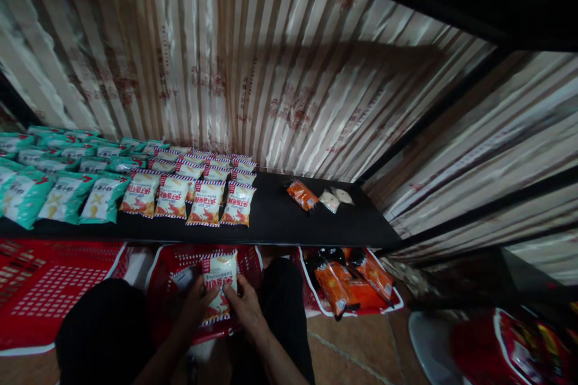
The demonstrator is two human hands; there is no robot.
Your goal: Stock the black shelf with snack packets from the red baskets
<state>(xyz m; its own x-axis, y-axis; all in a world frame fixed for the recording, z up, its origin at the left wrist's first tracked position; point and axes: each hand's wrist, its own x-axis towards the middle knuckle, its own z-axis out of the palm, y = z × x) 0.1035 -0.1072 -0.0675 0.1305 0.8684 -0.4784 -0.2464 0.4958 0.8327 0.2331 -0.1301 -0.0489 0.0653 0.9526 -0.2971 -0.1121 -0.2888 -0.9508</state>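
Observation:
Low in the head view, between my knees, I hold a white and orange snack bag (220,271) upright over a red basket (250,261). My left hand (197,299) grips the bag's left side, and my right hand (248,307) closes on its right side with the thumb across the front. A pale packet (183,277) lies in the basket beside my left hand. Ahead on the black shelf (271,216) stand rows of matching white and orange bags (203,204), with one bag (238,203) at the right end of the front row.
Teal snack bags (63,197) fill the shelf's left. An orange packet (301,195) and two small white packets (336,198) lie to the right. Orange bags sit in another basket (397,305). A red basket (27,319) stands left, a grey stool (427,343) right.

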